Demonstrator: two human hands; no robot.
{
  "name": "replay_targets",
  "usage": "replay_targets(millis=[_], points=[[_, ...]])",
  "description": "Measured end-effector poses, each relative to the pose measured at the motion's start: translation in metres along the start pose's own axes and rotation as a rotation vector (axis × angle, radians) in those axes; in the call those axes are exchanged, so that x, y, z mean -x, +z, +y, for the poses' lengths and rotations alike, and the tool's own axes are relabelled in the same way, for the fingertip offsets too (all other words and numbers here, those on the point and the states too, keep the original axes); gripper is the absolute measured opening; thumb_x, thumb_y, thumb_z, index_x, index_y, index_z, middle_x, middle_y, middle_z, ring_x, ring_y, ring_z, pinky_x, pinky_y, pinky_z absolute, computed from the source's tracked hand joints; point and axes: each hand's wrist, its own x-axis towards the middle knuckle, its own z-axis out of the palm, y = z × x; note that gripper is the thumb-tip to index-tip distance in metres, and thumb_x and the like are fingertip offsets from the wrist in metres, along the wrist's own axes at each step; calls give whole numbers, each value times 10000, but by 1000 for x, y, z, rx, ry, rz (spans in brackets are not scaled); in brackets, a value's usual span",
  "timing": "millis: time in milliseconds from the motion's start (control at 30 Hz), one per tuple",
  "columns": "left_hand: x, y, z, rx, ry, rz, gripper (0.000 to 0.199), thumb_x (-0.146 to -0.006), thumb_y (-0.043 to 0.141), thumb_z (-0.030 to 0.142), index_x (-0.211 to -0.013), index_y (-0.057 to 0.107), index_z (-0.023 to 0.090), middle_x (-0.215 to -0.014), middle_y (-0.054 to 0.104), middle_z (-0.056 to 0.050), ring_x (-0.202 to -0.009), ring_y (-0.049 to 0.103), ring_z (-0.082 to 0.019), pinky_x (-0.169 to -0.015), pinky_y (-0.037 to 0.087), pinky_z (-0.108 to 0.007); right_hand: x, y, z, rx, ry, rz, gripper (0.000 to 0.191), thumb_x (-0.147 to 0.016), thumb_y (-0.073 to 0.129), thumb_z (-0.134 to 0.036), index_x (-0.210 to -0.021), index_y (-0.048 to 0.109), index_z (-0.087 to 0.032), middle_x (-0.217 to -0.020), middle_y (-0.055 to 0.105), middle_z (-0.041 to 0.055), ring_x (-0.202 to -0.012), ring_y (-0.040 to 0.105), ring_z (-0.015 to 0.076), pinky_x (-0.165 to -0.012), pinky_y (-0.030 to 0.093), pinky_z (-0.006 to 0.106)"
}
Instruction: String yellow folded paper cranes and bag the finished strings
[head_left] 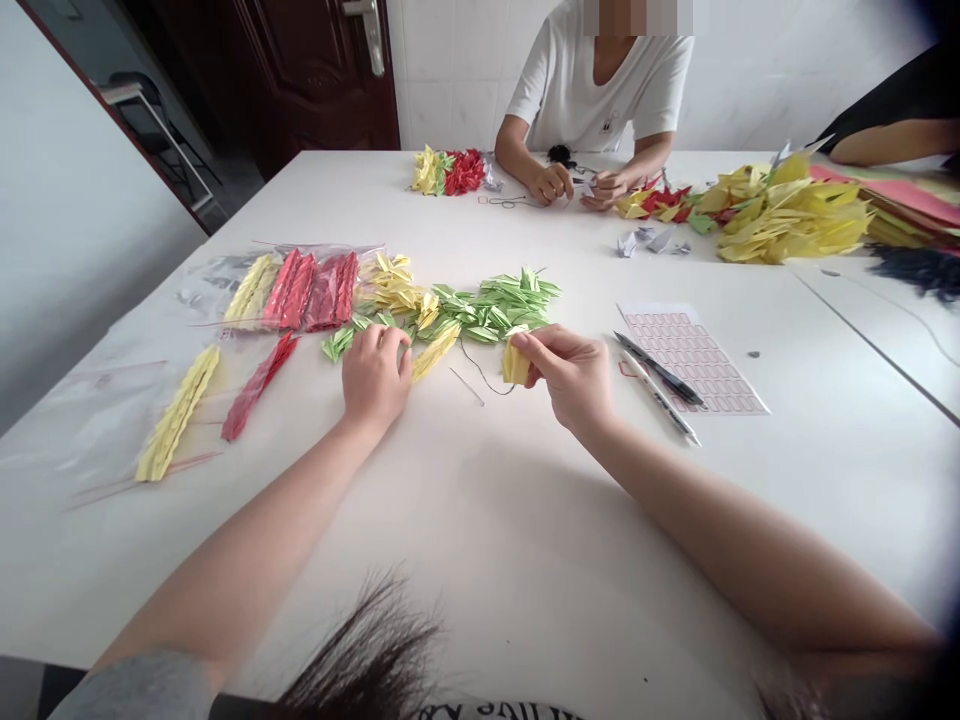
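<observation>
1. Right hand – thumb and fingers pinch a small yellow paper crane, held just above the white table, with a dark thread trailing from it.
2. Left hand – loosely curled, palm down, touching the near edge of a heap of green paper cranes; whether it grips anything, I cannot tell.
3. Further left, a clear plastic bag holds rows of red and yellow cranes.
4. Nearer left, a second bag lies under strings of yellow and red cranes.
</observation>
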Motion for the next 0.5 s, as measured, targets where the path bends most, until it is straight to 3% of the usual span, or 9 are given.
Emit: replay_targets(millis=[100,167,200,267,367,500], points=[[2,-6,10,164,58,58,140,-892,509,168,-984,612,190,-1046,614,-117,-989,581,-263,-895,449,-403,2,2,-2,-60,76,-42,375,-629,856,-522,-645,704,-180,-620,644,1,-499,584,107,-447,542,256],[8,-10,24,446,65,39,162,-909,524,230,-1051,589,186,-1067,617,-100,-832,591,-190,-794,486,-345,5,4,-3,-66,96,-54,396,-619,861,-530,-644,687,-175,-599,650,0,-509,610,116,-471,573,257],[12,-12,32,627,22,-17,194,-919,533,278,-1083,575,183,-1056,621,-87,-702,565,-141,-682,485,-302,6,4,-3,-62,93,-55,406,-616,863,-532,-638,674,-173,-594,651,-1,-505,615,117,-476,581,258],[21,-14,47,967,-124,-265,297,-932,549,383,-1142,557,173,-1057,639,-86,-571,518,-82,-527,431,-245,8,6,-4,-46,70,-57,423,-617,863,-535,-626,648,-171,-587,649,-1,-496,622,119,-481,589,259],[29,-11,61,1237,-291,-565,421,-850,667,479,-1113,600,158,-1029,667,-88,-531,552,-72,-462,433,-224,12,8,-3,-7,13,-71,436,-628,854,-542,-624,628,-169,-610,645,5,-515,642,129,-488,588,256],[28,-7,59,1372,-378,-696,422,-781,727,546,-851,653,137,-806,695,-57,-528,591,-94,-514,502,-239,13,9,2,70,-46,-111,436,-729,775,-573,-682,622,-167,-697,625,10,-532,625,109,-431,524,217]])
